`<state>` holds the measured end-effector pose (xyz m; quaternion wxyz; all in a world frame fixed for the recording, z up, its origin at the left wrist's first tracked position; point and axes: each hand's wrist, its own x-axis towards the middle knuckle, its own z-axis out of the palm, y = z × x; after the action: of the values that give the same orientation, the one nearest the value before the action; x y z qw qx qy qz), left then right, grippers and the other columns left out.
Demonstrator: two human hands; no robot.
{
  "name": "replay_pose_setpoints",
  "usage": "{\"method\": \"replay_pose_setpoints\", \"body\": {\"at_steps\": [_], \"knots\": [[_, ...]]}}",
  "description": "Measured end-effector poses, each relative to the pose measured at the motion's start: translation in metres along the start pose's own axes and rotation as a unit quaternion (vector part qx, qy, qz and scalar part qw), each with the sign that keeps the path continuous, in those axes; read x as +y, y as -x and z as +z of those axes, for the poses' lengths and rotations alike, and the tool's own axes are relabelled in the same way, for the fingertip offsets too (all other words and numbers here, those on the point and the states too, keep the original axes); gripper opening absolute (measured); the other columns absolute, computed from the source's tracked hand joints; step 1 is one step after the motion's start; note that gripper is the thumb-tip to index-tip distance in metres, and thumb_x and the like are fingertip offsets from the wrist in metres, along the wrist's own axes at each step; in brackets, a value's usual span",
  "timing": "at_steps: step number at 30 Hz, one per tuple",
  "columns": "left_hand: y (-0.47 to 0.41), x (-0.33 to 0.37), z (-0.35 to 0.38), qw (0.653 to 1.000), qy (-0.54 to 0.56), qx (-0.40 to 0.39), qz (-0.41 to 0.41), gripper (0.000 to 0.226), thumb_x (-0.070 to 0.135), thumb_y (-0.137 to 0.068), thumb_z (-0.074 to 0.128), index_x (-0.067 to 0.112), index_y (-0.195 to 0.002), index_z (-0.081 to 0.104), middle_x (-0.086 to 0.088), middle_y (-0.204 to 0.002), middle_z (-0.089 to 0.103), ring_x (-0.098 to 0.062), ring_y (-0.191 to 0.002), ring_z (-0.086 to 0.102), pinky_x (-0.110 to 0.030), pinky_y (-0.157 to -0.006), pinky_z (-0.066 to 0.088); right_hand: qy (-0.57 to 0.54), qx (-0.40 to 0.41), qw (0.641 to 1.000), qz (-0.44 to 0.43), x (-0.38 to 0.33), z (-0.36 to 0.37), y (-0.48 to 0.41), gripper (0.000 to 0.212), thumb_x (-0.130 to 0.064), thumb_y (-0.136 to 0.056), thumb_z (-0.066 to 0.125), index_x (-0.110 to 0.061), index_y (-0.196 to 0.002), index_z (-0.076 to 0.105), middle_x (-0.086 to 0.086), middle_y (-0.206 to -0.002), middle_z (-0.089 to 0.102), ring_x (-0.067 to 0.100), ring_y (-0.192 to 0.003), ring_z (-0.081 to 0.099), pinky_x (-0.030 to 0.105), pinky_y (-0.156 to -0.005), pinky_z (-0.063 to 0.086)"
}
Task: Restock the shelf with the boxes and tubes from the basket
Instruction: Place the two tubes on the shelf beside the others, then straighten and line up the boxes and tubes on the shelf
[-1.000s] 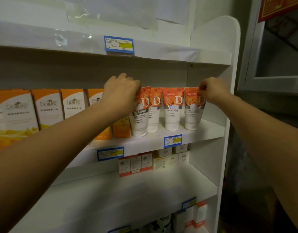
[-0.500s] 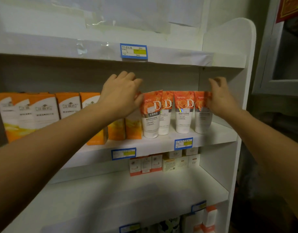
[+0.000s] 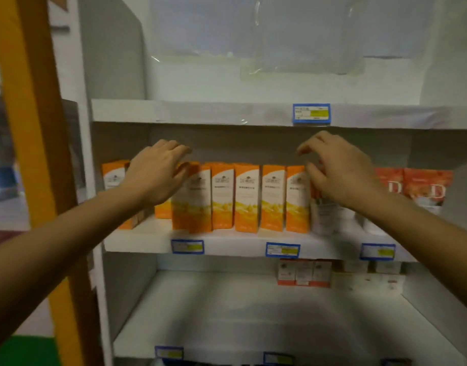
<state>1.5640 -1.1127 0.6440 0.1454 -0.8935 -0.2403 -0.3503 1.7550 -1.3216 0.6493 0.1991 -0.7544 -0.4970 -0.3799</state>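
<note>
A row of several orange-and-white boxes (image 3: 246, 198) stands upright on the middle shelf (image 3: 227, 243). My left hand (image 3: 154, 174) rests with spread fingers on the top of a box at the left of the row, holding nothing. My right hand (image 3: 337, 171) hovers with fingers apart over the right end of the boxes, in front of an orange-and-white tube (image 3: 323, 215). More tubes (image 3: 422, 190) with a large D stand further right. The basket is out of view.
Small red-and-white and pale boxes (image 3: 303, 272) sit at the back right of the lower shelf (image 3: 253, 313). The top shelf (image 3: 200, 112) carries a blue price tag (image 3: 311, 114). An orange post (image 3: 34, 154) stands close on the left.
The view has swung left. Both hands have left the tubes and moved left: the left hand onto the boxes at the left, the right hand to the row's right end.
</note>
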Motion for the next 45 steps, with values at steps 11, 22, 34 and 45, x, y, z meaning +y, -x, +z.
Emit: {"method": "replay_pose_setpoints", "body": {"at_steps": [11, 22, 34, 45], "knots": [[0.003, -0.096, -0.003, 0.988, 0.007, -0.131, -0.085, 0.036, 0.023, -0.093, 0.046, 0.01, -0.127, 0.049, -0.013, -0.128, 0.054, -0.029, -0.117, 0.049, -0.04, -0.094, 0.046, -0.04, -0.118, 0.987, -0.099, -0.105, 0.045, -0.07, 0.031, -0.033, -0.093, 0.043, -0.023, -0.12, 0.056, -0.001, -0.124, 0.055, 0.019, -0.116, 0.044, 0.035, -0.094, 0.035], [-0.056, -0.113, 0.034, 0.971, 0.01, -0.237, -0.033, 0.039, 0.03, -0.097, 0.036, 0.013, -0.131, 0.047, -0.012, -0.133, 0.054, -0.029, -0.122, 0.049, -0.041, -0.103, 0.038, -0.059, -0.224, 0.973, -0.025, -0.146, 0.074, -0.119, 0.034, -0.036, -0.091, 0.047, -0.02, -0.119, 0.059, 0.004, -0.121, 0.061, 0.023, -0.11, 0.056, 0.038, -0.09, 0.049], [-0.089, -0.133, 0.031, 0.936, 0.056, -0.344, -0.047, 0.047, 0.031, -0.087, 0.057, 0.015, -0.131, 0.048, -0.01, -0.129, 0.055, -0.03, -0.116, 0.054, -0.047, -0.102, 0.044, -0.025, -0.316, 0.948, 0.012, -0.167, 0.076, -0.144, 0.047, -0.037, -0.072, 0.072, -0.024, -0.115, 0.059, 0.002, -0.11, 0.058, 0.024, -0.098, 0.058, 0.037, -0.08, 0.053], [-0.092, -0.143, 0.017, 0.919, 0.047, -0.386, -0.065, 0.048, 0.031, -0.081, 0.064, 0.019, -0.126, 0.05, -0.008, -0.12, 0.056, -0.035, -0.112, 0.056, -0.052, -0.096, 0.048, 0.014, -0.331, 0.943, -0.044, -0.18, 0.08, -0.15, 0.044, -0.034, -0.074, 0.074, -0.024, -0.113, 0.055, 0.0, -0.104, 0.054, 0.02, -0.092, 0.052, 0.03, -0.066, 0.041]]}}
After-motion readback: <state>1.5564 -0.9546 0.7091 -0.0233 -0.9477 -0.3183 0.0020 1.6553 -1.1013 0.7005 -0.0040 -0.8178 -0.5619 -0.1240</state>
